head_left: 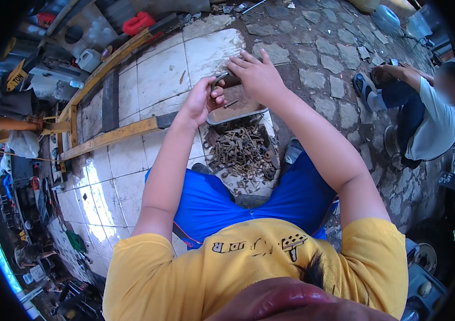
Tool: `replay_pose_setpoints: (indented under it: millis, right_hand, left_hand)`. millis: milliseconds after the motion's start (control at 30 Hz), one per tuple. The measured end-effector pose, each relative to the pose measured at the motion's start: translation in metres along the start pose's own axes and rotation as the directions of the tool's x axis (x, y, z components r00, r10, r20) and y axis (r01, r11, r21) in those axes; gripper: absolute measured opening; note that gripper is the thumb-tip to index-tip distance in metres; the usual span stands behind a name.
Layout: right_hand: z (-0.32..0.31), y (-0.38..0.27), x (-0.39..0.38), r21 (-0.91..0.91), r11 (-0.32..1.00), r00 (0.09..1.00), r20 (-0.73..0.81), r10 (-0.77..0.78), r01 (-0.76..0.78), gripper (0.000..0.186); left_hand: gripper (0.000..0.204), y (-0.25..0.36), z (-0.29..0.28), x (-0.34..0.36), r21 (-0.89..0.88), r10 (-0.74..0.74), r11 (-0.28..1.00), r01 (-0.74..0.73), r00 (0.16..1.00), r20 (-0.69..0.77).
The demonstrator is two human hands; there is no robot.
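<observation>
My left hand (204,100) is closed around a dark, curved metal piece (220,78), which sticks up past the thumb and forefinger. Just to its right, my right hand (258,77) is palm down with fingers stretched and apart. Its fingertips are close to the metal piece; whether they touch it I cannot tell. Beneath both hands lies a shallow metal tray (237,119) with a brownish bottom and a thin bolt (231,104) in it. Nearer me, between my feet, a heap of rusty bolts and nuts (241,152) covers the tiles.
A yellow metal frame (115,140) lies on the white tiled floor (158,69) at left. Cobblestones (339,59) spread to the right, where another person (425,112) sits low. A red jerrycan (138,23) and a white jug (89,60) stand at the far left.
</observation>
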State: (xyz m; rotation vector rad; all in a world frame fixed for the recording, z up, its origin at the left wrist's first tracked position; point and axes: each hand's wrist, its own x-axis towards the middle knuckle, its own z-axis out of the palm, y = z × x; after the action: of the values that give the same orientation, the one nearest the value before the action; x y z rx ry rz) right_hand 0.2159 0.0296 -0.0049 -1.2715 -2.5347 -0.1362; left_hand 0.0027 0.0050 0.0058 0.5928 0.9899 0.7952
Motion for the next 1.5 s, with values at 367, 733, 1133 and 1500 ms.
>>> replay_pose_setpoints:
  millis: [367,733,1133,1500]
  right_hand:
    - [-0.016,0.0,0.003,0.465,0.885,0.998,-0.059,-0.012,0.038,0.03]
    - [-0.033,0.009,0.007,0.39,0.903,0.98,0.151,0.128,-0.178,0.026]
    - [-0.036,0.01,0.004,0.451,0.872,0.979,0.154,0.135,-0.191,0.023]
    - [-0.047,0.018,0.011,0.445,0.87,0.974,0.165,0.155,-0.214,0.023]
  left_hand:
    - [0.038,-0.008,-0.001,0.003,0.608,0.351,0.752,-0.253,0.935,-0.045]
    - [0.038,-0.008,-0.001,-0.003,0.88,0.541,0.348,-0.323,0.836,0.093]
    - [0.038,-0.011,0.003,0.003,0.859,0.484,0.431,-0.276,0.874,0.038]
    - [0.04,-0.002,0.005,-0.007,0.846,0.515,0.439,-0.302,0.856,0.039]
